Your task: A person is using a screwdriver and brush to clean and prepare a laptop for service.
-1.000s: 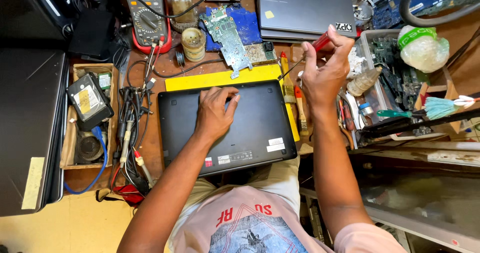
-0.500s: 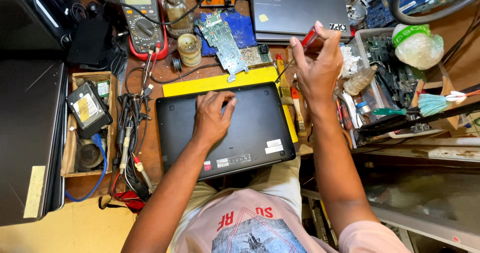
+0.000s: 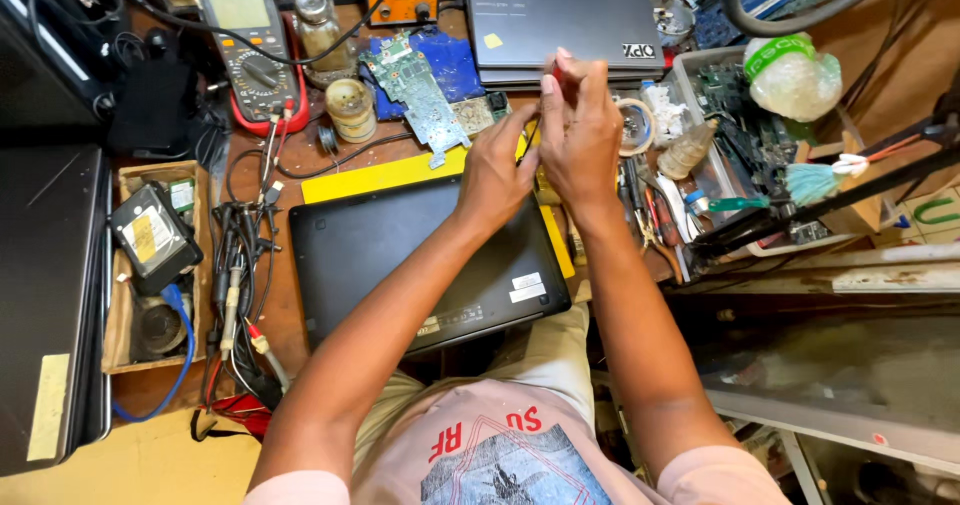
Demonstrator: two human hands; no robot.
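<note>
Both hands are raised together above the black laptop (image 3: 420,260): right hand (image 3: 582,135) is clamped on a red-handled tool (image 3: 553,66), left hand (image 3: 497,170) is brought against it, its grip undeterminable

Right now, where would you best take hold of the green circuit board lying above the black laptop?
Pinch the green circuit board by its long bare edges near the middle, coming from above. It lies flat and slanted on the blue mat, components facing up, with the small jar close on its left.
</note>
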